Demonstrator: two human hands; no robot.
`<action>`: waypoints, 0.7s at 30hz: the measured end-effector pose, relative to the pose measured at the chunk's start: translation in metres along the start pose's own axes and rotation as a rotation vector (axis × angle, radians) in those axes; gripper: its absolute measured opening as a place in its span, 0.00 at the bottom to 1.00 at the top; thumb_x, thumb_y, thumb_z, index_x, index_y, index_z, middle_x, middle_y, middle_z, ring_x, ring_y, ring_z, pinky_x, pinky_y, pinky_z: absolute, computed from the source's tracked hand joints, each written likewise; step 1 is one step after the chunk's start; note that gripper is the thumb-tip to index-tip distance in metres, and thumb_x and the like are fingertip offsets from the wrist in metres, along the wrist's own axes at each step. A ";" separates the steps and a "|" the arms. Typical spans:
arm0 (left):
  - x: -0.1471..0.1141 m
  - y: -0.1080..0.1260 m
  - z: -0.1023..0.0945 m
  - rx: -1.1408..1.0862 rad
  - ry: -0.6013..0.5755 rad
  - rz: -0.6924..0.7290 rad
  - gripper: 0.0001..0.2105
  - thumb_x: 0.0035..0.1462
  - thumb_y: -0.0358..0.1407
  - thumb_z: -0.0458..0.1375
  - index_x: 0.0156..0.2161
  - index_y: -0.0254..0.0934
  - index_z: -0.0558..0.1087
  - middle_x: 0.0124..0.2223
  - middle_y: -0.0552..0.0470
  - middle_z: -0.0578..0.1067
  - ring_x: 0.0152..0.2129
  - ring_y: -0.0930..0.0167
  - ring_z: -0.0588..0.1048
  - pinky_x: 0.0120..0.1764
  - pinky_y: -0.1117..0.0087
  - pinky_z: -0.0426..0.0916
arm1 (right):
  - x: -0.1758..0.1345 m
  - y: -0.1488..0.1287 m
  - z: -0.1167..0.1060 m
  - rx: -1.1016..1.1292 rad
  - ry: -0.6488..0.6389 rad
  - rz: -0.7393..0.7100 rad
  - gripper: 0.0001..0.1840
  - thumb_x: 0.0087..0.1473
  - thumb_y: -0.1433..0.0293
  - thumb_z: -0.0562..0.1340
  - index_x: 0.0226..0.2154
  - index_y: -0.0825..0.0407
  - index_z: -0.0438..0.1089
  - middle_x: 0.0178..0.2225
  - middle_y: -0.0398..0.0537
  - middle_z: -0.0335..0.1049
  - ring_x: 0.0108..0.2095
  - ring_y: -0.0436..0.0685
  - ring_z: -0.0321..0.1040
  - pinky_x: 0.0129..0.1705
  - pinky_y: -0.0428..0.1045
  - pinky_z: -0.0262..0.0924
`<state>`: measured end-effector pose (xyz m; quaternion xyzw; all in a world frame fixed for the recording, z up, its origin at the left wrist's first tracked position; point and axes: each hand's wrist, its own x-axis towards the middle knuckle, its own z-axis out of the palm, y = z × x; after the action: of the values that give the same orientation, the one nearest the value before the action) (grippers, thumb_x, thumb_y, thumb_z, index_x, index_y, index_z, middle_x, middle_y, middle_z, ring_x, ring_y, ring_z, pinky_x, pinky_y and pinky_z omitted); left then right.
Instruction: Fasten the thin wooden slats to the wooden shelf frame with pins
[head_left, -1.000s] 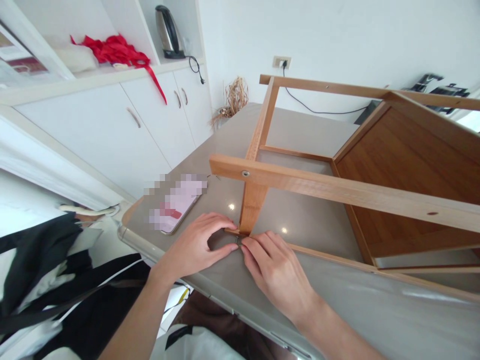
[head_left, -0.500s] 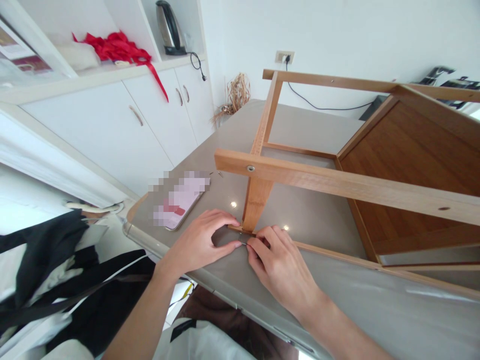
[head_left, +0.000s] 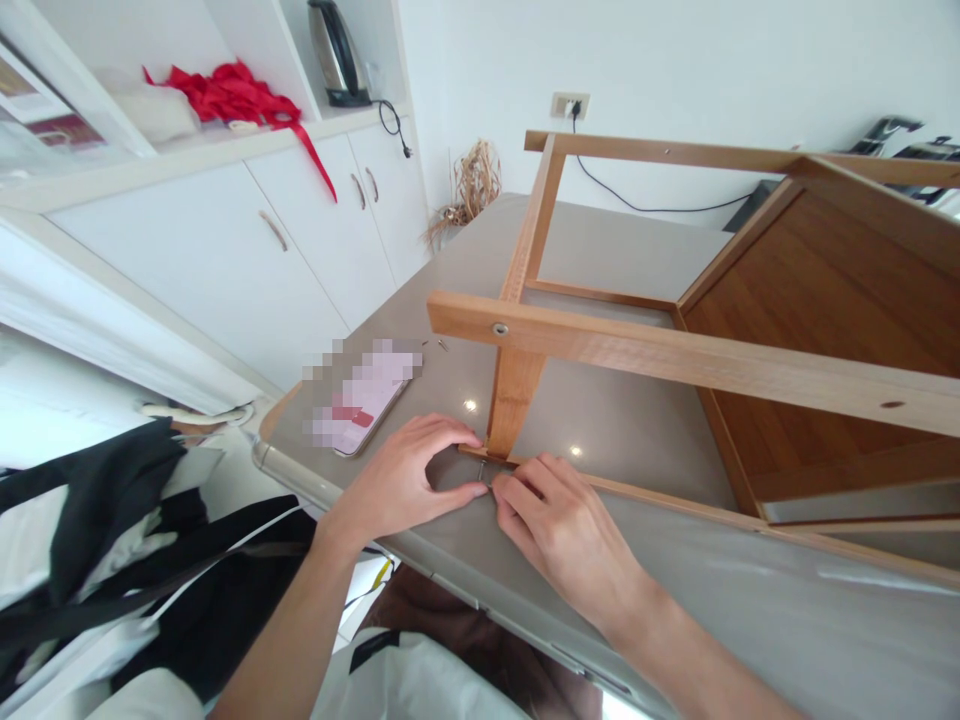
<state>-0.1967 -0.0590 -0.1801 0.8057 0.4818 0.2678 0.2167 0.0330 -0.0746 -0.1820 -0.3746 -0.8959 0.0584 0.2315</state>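
A wooden frame [head_left: 600, 338] with slatted panel lies on its side on the table. Its short crossbar [head_left: 517, 395] meets the lower rail [head_left: 637, 492] right by my hands. My right hand [head_left: 562, 510] pinches a thin, bent metal rod, apparently a hex key [head_left: 482, 470], at the outer side of that joint. My left hand [head_left: 409, 470] curves in a wide C, fingertips against the rail's end and thumb close to the key. Fingers and thumb are apart. The right fingers hide part of the key.
A phone [head_left: 367, 400] lies left of my hands, with small metal pieces [head_left: 442, 345] beyond it on the grey table [head_left: 465, 250]. Dark and white cloth [head_left: 225, 590] sits lower left. White cabinets [head_left: 210, 260] hold a kettle [head_left: 334, 55] and red ribbon [head_left: 240, 95].
The view has shifted slightly. Both hands stay at the same joint, and the metal rod's visible part looks slightly turned.
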 end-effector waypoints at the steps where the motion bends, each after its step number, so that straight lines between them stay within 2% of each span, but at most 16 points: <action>1: 0.000 0.000 0.000 -0.001 0.002 0.001 0.15 0.58 0.42 0.66 0.48 0.43 0.72 0.48 0.53 0.78 0.49 0.67 0.74 0.55 0.64 0.66 | 0.000 0.000 0.000 -0.001 0.001 0.002 0.05 0.62 0.76 0.61 0.34 0.52 0.70 0.32 0.45 0.67 0.35 0.55 0.63 0.40 0.51 0.60; 21: 0.000 -0.003 0.003 -0.008 0.000 0.000 0.12 0.61 0.42 0.64 0.48 0.43 0.73 0.48 0.52 0.78 0.48 0.66 0.74 0.55 0.63 0.66 | 0.001 0.001 0.004 0.033 0.083 0.009 0.06 0.65 0.75 0.59 0.41 0.54 0.72 0.35 0.48 0.70 0.37 0.56 0.64 0.43 0.53 0.64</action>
<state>-0.1969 -0.0576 -0.1842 0.8048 0.4808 0.2698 0.2197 0.0307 -0.0732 -0.1857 -0.3770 -0.8827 0.0590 0.2742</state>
